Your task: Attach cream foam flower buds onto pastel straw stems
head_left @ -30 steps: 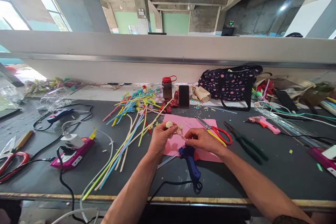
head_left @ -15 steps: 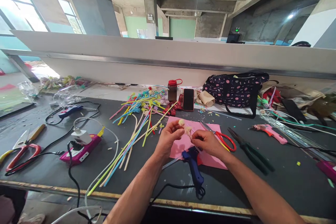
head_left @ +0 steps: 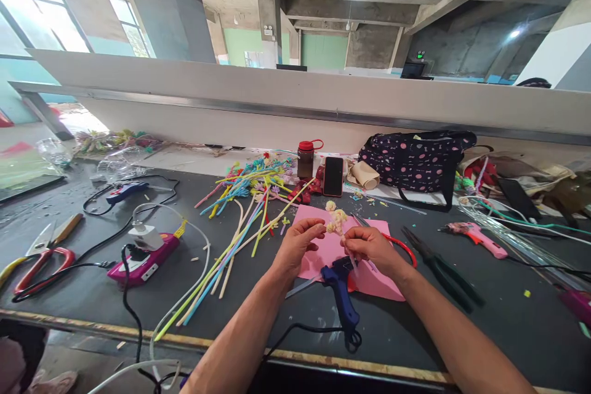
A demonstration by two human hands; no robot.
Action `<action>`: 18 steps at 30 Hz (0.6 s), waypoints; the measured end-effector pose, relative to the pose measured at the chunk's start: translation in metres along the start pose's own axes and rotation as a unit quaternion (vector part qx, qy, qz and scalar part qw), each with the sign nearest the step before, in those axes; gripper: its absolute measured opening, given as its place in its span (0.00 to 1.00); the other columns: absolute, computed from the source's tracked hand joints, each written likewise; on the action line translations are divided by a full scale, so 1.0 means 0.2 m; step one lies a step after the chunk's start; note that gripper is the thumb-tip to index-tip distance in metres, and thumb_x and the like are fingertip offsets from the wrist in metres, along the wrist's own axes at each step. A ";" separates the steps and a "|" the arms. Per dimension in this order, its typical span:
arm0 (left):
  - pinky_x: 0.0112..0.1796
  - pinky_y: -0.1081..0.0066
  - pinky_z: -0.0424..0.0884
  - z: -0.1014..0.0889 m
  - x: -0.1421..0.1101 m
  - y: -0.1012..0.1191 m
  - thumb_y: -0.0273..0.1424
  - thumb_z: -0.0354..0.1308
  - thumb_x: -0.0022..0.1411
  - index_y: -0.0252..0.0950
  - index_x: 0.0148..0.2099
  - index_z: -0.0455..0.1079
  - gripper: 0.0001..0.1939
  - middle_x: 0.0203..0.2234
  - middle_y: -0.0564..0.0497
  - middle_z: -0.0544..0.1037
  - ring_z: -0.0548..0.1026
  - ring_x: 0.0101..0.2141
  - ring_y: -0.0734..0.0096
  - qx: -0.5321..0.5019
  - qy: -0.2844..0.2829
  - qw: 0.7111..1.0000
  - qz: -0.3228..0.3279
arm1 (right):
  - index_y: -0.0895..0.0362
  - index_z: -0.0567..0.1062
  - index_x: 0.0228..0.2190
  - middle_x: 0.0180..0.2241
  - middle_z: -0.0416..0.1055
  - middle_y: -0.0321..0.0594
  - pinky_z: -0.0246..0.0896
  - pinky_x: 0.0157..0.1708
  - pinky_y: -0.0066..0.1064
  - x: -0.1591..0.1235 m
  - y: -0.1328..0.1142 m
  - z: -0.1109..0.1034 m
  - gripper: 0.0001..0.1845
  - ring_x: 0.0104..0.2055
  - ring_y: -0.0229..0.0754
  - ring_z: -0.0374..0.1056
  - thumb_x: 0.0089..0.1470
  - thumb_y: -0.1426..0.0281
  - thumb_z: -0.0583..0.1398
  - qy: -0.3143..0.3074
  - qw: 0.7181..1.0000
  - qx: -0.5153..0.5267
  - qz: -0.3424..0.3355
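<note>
Above a pink sheet (head_left: 318, 258), my right hand (head_left: 372, 251) pinches the stem of a small cream pipe-cleaner flower sprig (head_left: 338, 219). The sprig stands upright, its fuzzy knobs pointing away from me. My left hand (head_left: 300, 245) is just left of it, fingers curved and apart, with nothing held; whether a fingertip brushes the sprig I cannot tell. Below both hands a blue hot glue gun (head_left: 342, 298) lies partly on the sheet. Red-handled scissors (head_left: 405, 249) are partly hidden behind my right hand.
Loose pipe cleaners (head_left: 231, 255) lie left of my hands, with a colourful pile (head_left: 258, 175) behind. Pliers (head_left: 443, 271) and a pink glue gun (head_left: 478, 239) rest at right. A purple power strip (head_left: 148, 261) with cords is at left. A phone (head_left: 333, 176), bottle (head_left: 305, 161) and bag (head_left: 410, 163) stand behind.
My left hand has let go of the sprig and opened, moving slightly left. The sprig now stands more upright in my right hand, its knobs more exposed.
</note>
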State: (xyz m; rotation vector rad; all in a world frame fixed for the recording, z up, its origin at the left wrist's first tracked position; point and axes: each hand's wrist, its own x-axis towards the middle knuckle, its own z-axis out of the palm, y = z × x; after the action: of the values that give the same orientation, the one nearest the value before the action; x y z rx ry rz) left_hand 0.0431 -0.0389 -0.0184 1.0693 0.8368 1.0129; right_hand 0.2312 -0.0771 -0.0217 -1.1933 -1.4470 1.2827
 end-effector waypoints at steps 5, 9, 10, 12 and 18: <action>0.25 0.78 0.61 -0.01 0.01 0.01 0.38 0.63 0.46 0.35 0.37 0.72 0.17 0.31 0.47 0.75 0.71 0.31 0.72 -0.015 0.011 1.000 0.010 | 0.60 0.72 0.25 0.20 0.66 0.33 0.49 0.19 0.23 0.00 0.02 0.00 0.07 0.18 0.30 0.57 0.44 0.68 0.58 -0.007 1.000 -0.014 -0.012; 0.24 0.79 0.61 -0.02 0.02 0.01 0.39 0.63 0.46 0.36 0.38 0.72 0.17 0.30 0.50 0.74 0.70 0.29 0.75 -0.033 0.024 0.999 0.020 | 0.59 0.71 0.25 0.19 0.64 0.32 0.52 0.21 0.24 -0.01 0.01 0.02 0.06 0.20 0.31 0.57 0.45 0.68 0.58 -0.023 0.997 -0.061 -0.032; 0.24 0.79 0.61 -0.02 0.02 0.01 0.39 0.63 0.46 0.36 0.39 0.72 0.18 0.30 0.50 0.74 0.70 0.29 0.75 -0.037 0.024 0.999 0.023 | 0.59 0.71 0.25 0.19 0.63 0.32 0.52 0.21 0.24 -0.01 0.00 0.03 0.06 0.20 0.31 0.57 0.45 0.68 0.58 -0.021 0.996 -0.077 -0.037; 0.23 0.78 0.61 -0.02 0.02 0.01 0.39 0.63 0.44 0.35 0.39 0.72 0.19 0.32 0.48 0.75 0.70 0.29 0.74 -0.039 0.024 0.999 0.027 | 0.59 0.71 0.26 0.20 0.62 0.32 0.52 0.21 0.24 -0.01 -0.02 0.02 0.06 0.20 0.31 0.56 0.47 0.68 0.58 -0.007 0.993 -0.105 -0.049; 0.24 0.77 0.62 -0.01 0.01 0.03 0.40 0.64 0.44 0.33 0.38 0.72 0.20 0.32 0.46 0.75 0.72 0.30 0.71 -0.019 0.026 0.999 0.006 | 0.58 0.72 0.29 0.23 0.65 0.33 0.53 0.24 0.25 -0.03 -0.12 -0.18 0.08 0.24 0.34 0.58 0.48 0.66 0.57 0.113 0.969 -0.186 -0.117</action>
State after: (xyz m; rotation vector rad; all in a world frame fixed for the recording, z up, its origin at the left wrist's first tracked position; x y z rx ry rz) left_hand 0.0403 -0.0348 -0.0135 1.0210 0.8515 1.0653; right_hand 0.2650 -0.0764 0.0062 -1.3140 -1.6429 0.7080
